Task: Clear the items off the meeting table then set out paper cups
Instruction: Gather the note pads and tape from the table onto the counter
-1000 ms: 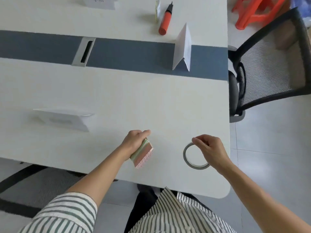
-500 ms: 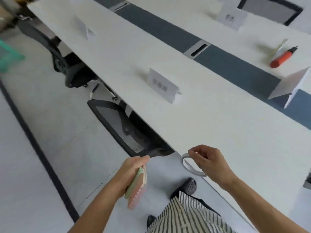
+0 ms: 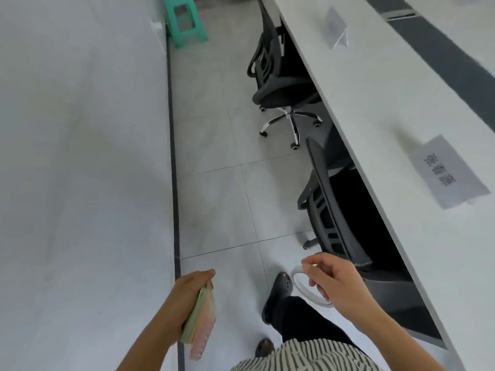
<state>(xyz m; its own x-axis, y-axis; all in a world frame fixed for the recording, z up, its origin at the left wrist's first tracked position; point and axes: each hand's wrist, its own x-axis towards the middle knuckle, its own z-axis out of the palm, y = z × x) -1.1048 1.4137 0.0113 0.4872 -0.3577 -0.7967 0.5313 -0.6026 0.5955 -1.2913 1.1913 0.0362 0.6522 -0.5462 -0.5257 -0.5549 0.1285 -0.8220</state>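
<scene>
One left hand [image 3: 188, 291] and one right hand [image 3: 338, 283] are in view, well apart from each other and both over the floor tiles beside the meeting table [image 3: 375, 108]. The left hand grips one pad of coloured sticky notes [image 3: 202, 322] edge-up, with the fingers wrapped round its far side. The right hand pinches one roll of tape [image 3: 296, 271] between thumb and fingertips, and the ring hangs below the hand. Two white name cards [image 3: 446, 172] [image 3: 336, 26] stand on the table. Two black mesh chairs [image 3: 330, 218] [image 3: 276, 76] are tucked under its edge, and one green stool [image 3: 184, 22] sits by the wall. Half a second ago the tape was right at the table's edge, and a red marker and a third folded card were in view. Now the view runs along the aisle, both carried items are off the table, and the marker is out of frame.
</scene>
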